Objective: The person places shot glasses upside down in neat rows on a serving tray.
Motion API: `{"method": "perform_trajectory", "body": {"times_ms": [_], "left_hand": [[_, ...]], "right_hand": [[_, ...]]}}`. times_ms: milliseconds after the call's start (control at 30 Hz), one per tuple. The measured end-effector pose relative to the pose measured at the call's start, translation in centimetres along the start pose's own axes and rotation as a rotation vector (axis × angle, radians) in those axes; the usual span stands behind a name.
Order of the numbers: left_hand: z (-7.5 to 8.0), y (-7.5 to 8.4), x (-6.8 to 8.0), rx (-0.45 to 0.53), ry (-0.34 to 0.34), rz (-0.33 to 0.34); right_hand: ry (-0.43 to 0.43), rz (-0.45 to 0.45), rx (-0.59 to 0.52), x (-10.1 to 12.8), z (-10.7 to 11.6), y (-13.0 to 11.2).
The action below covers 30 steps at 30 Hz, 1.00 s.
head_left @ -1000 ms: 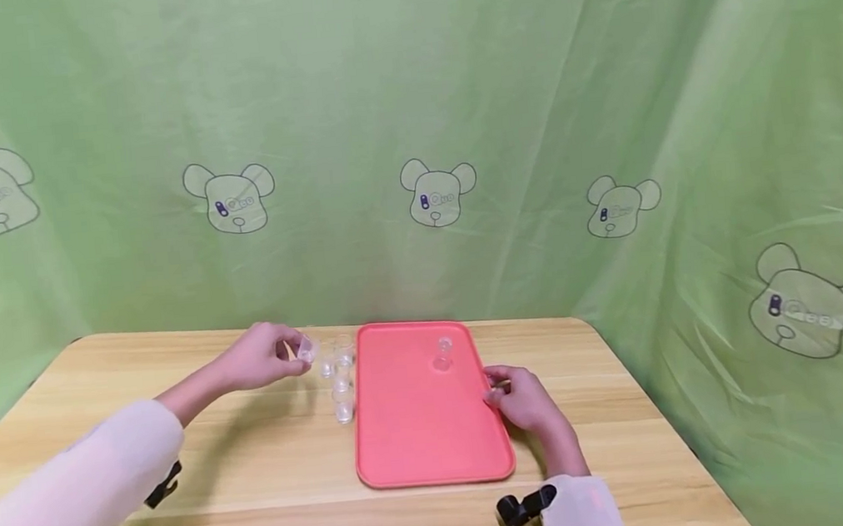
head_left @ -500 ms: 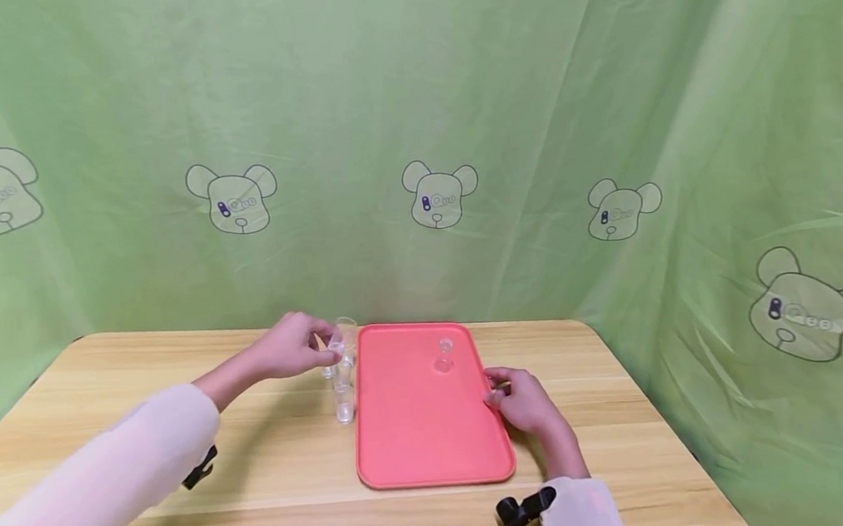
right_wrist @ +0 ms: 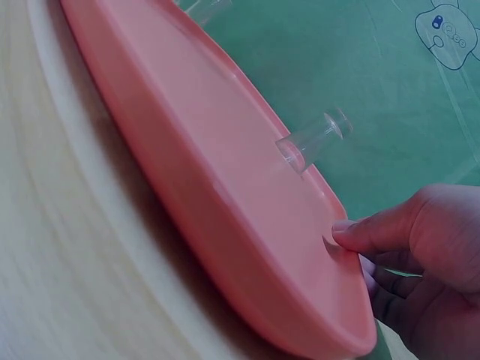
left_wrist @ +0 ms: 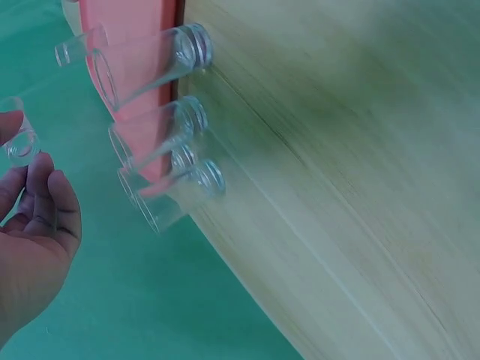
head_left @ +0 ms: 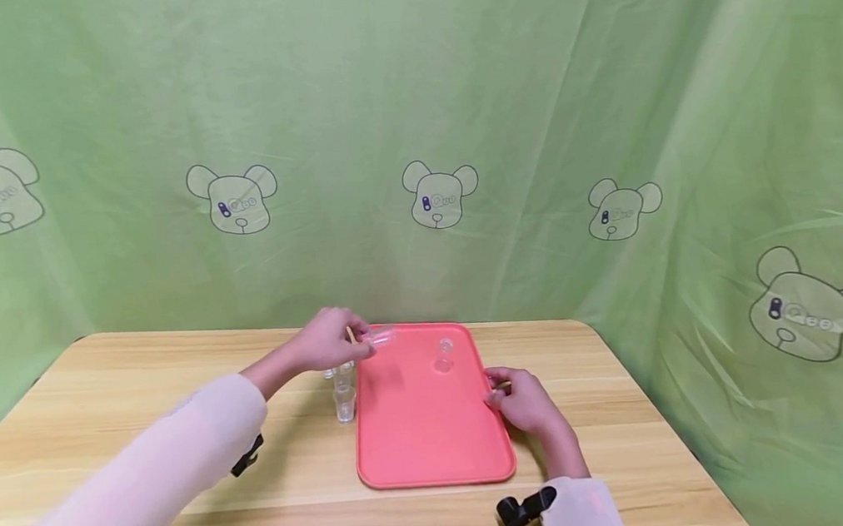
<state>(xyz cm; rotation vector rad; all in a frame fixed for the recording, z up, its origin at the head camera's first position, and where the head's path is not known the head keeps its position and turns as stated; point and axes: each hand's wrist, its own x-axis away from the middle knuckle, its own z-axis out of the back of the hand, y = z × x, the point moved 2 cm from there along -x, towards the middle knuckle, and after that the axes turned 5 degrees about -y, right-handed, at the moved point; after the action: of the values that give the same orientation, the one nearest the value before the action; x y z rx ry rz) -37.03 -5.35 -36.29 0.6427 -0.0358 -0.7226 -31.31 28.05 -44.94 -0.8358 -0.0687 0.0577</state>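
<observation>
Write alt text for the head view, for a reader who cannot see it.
A person's left hand holds a small clear glass cup over the far left corner of a flat pink plastic tray on a light wooden table. The right hand grips the tray's right edge; more clear cups stand beside the tray.

Left hand (head_left: 327, 344) held above far left corner of pink tray (head_left: 430, 446), small clear glass (head_left: 381, 335) pinched in fingertips. Directly below hand, cluster of clear glasses (head_left: 342, 391) stood on table (head_left: 139, 388) just beside tray's left edge: low passage there blocked. One glass (head_left: 444, 353) stood on tray's far right part. Tray's right edge gripped by right hand (head_left: 524, 400), that side occupied. Tray's middle and near part left open. Bare table left of cluster, crossed by left forearm.
</observation>
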Motion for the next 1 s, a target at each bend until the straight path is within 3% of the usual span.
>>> {"method": "perform_trajectory", "body": {"times_ms": [367, 733, 1000], "left_hand": [[-1.0, 1.3, -2.0, 0.021, 0.021, 0.068], [-2.4, 1.6, -3.8, 0.044, -0.033, 0.083], [-3.0, 2.0, -5.3, 0.046, 0.021, 0.078]], "right_hand": [[-0.004, 0.002, 0.011, 0.0, 0.0, -0.1], [-0.008, 0.002, 0.01, 0.0, -0.1, 0.2], [-0.002, 0.006, 0.01, -0.1, 0.0, 0.0]]}}
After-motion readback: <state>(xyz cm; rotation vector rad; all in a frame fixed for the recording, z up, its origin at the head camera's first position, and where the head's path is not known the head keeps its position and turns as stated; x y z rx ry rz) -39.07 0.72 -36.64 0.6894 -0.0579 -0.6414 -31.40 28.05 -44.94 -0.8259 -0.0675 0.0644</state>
